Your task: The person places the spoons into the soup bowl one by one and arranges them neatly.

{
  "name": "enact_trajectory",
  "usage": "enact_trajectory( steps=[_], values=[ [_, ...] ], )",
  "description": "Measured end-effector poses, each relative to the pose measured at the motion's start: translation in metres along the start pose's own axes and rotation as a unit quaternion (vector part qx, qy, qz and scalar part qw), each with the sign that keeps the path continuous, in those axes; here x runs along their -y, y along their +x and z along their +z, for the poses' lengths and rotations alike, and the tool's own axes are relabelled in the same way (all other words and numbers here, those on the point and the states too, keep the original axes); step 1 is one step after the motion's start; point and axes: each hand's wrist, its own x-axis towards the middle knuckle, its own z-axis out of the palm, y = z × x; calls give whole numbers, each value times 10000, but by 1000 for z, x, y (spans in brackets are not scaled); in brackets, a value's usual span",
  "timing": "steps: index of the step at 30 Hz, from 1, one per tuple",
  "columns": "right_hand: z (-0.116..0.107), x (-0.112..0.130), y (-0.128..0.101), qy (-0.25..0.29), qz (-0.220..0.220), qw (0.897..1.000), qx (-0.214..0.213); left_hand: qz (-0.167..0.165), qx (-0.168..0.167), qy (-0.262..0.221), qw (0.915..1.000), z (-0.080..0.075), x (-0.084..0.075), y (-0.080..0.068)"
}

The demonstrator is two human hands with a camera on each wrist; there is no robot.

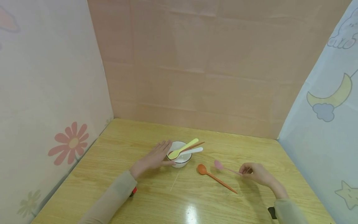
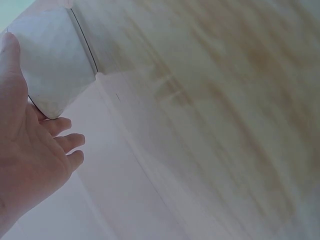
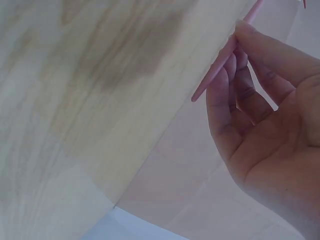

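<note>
— While the left hand (image 1: 155, 157) rests with straight fingers against the small white round bowl (image 1: 180, 158), what is the right hand (image 1: 258, 174) doing?

— Its fingers pinch the thin handle of the pink plastic spoon (image 1: 223, 167), up off the light wooden table (image 1: 145, 199), right of the bowl.

— What is in the bowl?

— A yellow plastic spoon (image 1: 183, 148), a white plastic spoon (image 1: 191, 151) and a brown one (image 1: 195, 145).

— So which step is this?

— I think the pink one is being carried over. It needs lifting across the orange plastic spoon (image 1: 215, 178), then tipping in.
</note>
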Motion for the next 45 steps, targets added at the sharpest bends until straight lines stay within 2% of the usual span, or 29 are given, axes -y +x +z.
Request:
enact_trajectory(
  steps=[14,20,22,27,36,45],
  values=[
    [-36,13,17,-518,61,9986,-123,-10,-59,32,10000,0,2,1],
    [-50,19,29,-661,-193,9975,-188,-25,-56,21,10000,0,3,1],
    [-54,22,33,-702,-258,9970,-178,-10,-72,26,10000,0,4,1],
    [-64,31,45,-776,-92,9969,-4,13,-110,4,9999,1,5,2],
    [-70,45,61,-756,94,9968,222,47,-25,45,10000,0,3,2],
    [-73,58,77,-826,-280,9960,207,42,-43,60,10000,0,3,2]
  ],
)
